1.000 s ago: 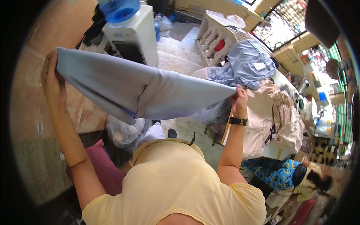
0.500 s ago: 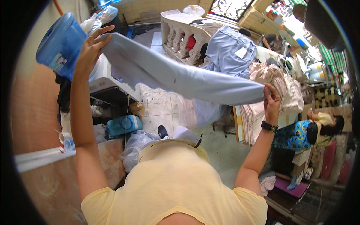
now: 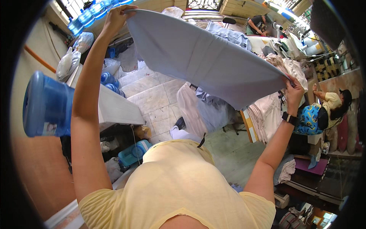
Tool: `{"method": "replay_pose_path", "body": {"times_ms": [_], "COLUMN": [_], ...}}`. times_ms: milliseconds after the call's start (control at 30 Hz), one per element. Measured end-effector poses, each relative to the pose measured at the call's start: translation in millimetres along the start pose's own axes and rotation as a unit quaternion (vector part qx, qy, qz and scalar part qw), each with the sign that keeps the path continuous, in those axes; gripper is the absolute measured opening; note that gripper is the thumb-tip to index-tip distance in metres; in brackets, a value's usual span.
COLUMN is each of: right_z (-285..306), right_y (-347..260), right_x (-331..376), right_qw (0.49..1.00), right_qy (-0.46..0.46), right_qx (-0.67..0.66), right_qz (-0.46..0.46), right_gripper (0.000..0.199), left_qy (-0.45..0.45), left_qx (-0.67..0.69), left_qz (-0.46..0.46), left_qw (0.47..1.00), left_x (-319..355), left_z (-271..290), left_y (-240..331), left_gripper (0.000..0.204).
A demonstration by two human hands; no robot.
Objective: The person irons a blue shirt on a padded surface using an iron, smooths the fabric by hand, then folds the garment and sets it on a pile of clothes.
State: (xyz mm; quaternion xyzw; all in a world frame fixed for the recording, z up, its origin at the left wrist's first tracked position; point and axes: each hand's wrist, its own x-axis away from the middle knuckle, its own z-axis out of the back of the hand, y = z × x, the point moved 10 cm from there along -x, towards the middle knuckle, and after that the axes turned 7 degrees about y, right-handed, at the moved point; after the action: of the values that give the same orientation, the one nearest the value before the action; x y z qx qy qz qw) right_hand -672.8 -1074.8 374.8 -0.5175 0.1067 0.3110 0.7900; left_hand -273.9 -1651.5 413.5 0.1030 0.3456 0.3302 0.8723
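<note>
A light blue-grey cloth (image 3: 206, 57) is stretched out in front of me between both hands, its lower part hanging loose. My left hand (image 3: 116, 21), raised high at the far left, is closed on one corner. At the right and lower, my right hand (image 3: 294, 91) pinches the opposite end, fingers closed. Behind the cloth lies a pile of light blue garments (image 3: 228, 35), partly hidden. Striped beige cloths (image 3: 263, 120) hang over the table edge close to my right hand.
A big blue water jug (image 3: 47, 105) tops a white dispenser (image 3: 120, 108) beside my left arm. Pale sheer fabric (image 3: 194, 108) hangs mid-floor, near marble steps (image 3: 146, 86). One person (image 3: 331, 105) sits at the right; another (image 3: 258, 24) works at the back.
The cloth has gone from a narrow, sagging strip to a wider, flatter spread. My left hand has risen, and my right has shifted slightly right. The view has turned.
</note>
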Motion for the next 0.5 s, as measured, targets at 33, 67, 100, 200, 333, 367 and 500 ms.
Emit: {"method": "replay_pose_path", "body": {"times_ms": [33, 67, 100, 200, 333, 367, 500], "right_z": [4, 6, 7, 16, 32, 36, 56], "right_y": [10, 16, 23, 40, 50, 51, 40], "right_x": [-4, -11, -17, -35, -51, -55, -58], "right_qw": [0.999, 0.998, 0.995, 0.993, 0.988, 0.987, 0.980], "right_qy": [0.016, 0.029, 0.043, 0.080, 0.114, 0.129, 0.169], "right_qx": [-0.021, -0.049, -0.076, -0.047, -0.052, -0.027, 0.040], "right_qz": [-0.020, -0.036, -0.053, -0.071, -0.092, -0.096, -0.097], "right_gripper": [0.021, 0.021, 0.020, 0.020, 0.023, 0.024, 0.025], "left_qy": [0.010, 0.023, 0.030, 0.035, 0.036, 0.038, 0.035], "left_qx": [0.037, 0.068, 0.086, 0.120, 0.187, 0.206, 0.287], "left_qz": [-0.023, -0.043, -0.058, -0.083, -0.109, -0.115, -0.130], "left_qw": [0.999, 0.996, 0.994, 0.989, 0.976, 0.971, 0.948], "left_x": [-16, -34, -51, -94, -155, -171, -236], "left_z": [-11, -13, -18, -35, -71, -74, -115], "left_y": [10, 16, 22, 35, 56, 59, 73], "left_gripper": [0.021, 0.015, 0.015, 0.014, 0.013, 0.013, 0.012]}}
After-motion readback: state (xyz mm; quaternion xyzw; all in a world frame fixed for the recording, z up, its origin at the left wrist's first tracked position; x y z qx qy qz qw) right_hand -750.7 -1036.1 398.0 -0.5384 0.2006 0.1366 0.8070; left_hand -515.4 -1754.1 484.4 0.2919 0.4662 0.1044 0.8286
